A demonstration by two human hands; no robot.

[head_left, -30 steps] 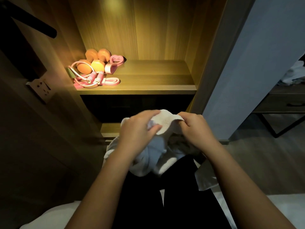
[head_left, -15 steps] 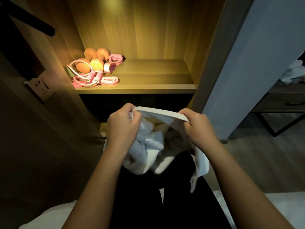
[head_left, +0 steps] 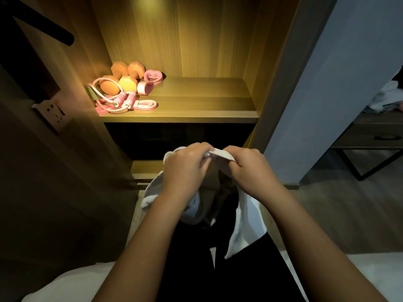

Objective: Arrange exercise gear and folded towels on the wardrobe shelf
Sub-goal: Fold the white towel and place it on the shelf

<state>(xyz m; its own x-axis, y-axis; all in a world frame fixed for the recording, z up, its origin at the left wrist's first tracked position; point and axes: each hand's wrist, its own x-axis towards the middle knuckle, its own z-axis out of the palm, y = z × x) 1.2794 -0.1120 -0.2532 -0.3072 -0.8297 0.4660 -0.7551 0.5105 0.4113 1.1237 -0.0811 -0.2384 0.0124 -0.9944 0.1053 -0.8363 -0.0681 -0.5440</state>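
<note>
We see our left hand [head_left: 185, 168] and right hand [head_left: 248, 168] close together, both pinching the top edge of a white towel [head_left: 248, 219] over our lap. Orange dumbbells [head_left: 121, 78] and a pink jump rope [head_left: 122, 101] sit on the lit shelf [head_left: 196, 101].

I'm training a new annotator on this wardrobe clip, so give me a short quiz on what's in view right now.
1. True or false: the left hand and the right hand both grip the white towel.
2. The orange dumbbells and pink jump rope lie on the lit shelf at its: A) left end, B) middle, C) right end.
3. Is any towel lying on that shelf yet?
Key: 1 true; 2 A; 3 no.
</note>
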